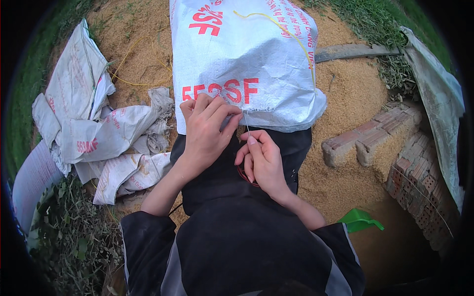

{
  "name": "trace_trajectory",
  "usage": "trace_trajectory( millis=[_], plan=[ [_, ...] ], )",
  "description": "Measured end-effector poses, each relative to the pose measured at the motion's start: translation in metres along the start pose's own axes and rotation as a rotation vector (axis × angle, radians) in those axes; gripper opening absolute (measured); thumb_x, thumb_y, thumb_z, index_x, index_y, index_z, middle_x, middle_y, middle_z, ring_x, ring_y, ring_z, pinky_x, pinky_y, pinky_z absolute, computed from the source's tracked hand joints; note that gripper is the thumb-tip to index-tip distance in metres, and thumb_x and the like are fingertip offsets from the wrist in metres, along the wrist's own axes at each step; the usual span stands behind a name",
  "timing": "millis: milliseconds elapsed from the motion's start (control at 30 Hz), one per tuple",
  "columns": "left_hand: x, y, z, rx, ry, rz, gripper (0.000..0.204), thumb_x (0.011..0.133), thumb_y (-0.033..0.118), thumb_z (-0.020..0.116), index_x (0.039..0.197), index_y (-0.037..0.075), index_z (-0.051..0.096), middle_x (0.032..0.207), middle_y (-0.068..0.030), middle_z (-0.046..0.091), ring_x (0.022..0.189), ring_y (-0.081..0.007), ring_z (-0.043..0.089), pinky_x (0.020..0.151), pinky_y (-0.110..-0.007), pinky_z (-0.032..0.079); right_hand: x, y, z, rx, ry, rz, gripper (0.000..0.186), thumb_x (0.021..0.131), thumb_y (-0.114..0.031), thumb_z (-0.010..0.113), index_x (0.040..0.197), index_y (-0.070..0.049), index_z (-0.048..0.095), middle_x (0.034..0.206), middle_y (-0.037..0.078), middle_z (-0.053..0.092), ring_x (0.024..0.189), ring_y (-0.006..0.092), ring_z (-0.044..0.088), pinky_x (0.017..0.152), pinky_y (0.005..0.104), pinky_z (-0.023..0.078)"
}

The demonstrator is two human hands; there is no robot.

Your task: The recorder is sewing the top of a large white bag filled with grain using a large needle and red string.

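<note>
A white woven sack (232,44) with red print lies in front of me, its near edge over my lap. My left hand (210,126) is closed on that edge, pinching a bunched bit of the sack near the red print. Just right of it and nearer to me, my right hand (261,155) pinches a thin pale thread (247,123) that runs up to the sack's frayed edge. Whether a needle is on the thread is too small to tell. A yellow string (291,34) lies loose across the sack's upper right. Something thin and red shows below my right hand.
Several folded and crumpled white sacks (106,130) lie on the left. Grain husks (345,91) cover the ground around me. Stacked bricks (375,133) and a pale tarp (434,93) stand at the right. A green plastic piece (360,220) lies near my right elbow.
</note>
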State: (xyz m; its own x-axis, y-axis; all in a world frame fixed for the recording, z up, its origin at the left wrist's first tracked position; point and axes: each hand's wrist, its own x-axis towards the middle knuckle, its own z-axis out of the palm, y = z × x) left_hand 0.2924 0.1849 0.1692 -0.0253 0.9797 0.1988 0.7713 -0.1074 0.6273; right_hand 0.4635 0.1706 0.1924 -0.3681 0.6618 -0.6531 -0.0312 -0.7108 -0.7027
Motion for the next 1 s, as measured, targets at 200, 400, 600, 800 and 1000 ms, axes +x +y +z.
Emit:
trace_trajectory(
  millis=[200, 400, 600, 800, 1000],
  plan=[
    [0.000, 0.001, 0.000, -0.003, -0.002, 0.003, 0.013, 0.077, 0.016, 0.077, 0.085, 0.014, 0.068, 0.082, 0.0040, 0.059, 0.086, -0.0180, 0.052, 0.082, -0.038, 0.029, 0.002, 0.003, -0.002, 0.048, -0.013, -0.027, 0.023, 0.110, -0.014, 0.036, 0.114, 0.004, 0.050, 0.071, 0.011, 0.062, 0.039, 0.0043, 0.043, 0.038, 0.0205, 0.033],
    [0.001, 0.003, -0.004, -0.069, -0.051, 0.026, 0.012, 0.079, 0.016, 0.076, 0.087, 0.014, 0.067, 0.082, 0.0044, 0.059, 0.084, -0.0184, 0.052, 0.081, -0.038, 0.029, 0.012, 0.004, 0.000, 0.059, 0.001, -0.087, 0.021, 0.109, -0.014, 0.039, 0.113, 0.002, 0.052, 0.071, 0.008, 0.061, 0.041, 0.0017, 0.040, 0.039, 0.0196, 0.030],
    [-0.002, 0.001, 0.001, -0.086, 0.153, -0.031, 0.021, 0.076, 0.012, 0.077, 0.096, 0.015, 0.070, 0.095, 0.0029, 0.062, 0.088, -0.0177, 0.055, 0.084, -0.036, 0.031, 0.009, 0.006, 0.002, 0.025, 0.015, -0.130, 0.019, 0.109, -0.014, 0.041, 0.113, 0.001, 0.053, 0.071, 0.004, 0.060, 0.046, -0.0007, 0.037, 0.043, 0.0187, 0.029],
    [0.001, -0.005, -0.004, 0.125, 0.165, 0.144, 0.036, 0.073, 0.013, 0.079, 0.107, 0.021, 0.073, 0.109, 0.0062, 0.065, 0.093, -0.0136, 0.058, 0.088, -0.035, 0.031, 0.008, 0.006, 0.003, 0.015, 0.025, -0.153, 0.019, 0.109, -0.014, 0.042, 0.113, 0.000, 0.054, 0.072, 0.003, 0.059, 0.047, -0.0009, 0.036, 0.044, 0.0186, 0.028],
    [0.001, -0.002, -0.004, 0.204, 0.185, 0.182, 0.025, 0.073, 0.015, 0.079, 0.097, 0.020, 0.072, 0.104, 0.0101, 0.066, 0.094, -0.0126, 0.059, 0.087, -0.036, 0.030, 0.006, 0.012, 0.004, 0.081, 0.022, -0.166, 0.019, 0.109, -0.015, 0.042, 0.113, -0.001, 0.054, 0.072, 0.003, 0.058, 0.048, -0.0006, 0.035, 0.044, 0.0185, 0.028]
  ],
)
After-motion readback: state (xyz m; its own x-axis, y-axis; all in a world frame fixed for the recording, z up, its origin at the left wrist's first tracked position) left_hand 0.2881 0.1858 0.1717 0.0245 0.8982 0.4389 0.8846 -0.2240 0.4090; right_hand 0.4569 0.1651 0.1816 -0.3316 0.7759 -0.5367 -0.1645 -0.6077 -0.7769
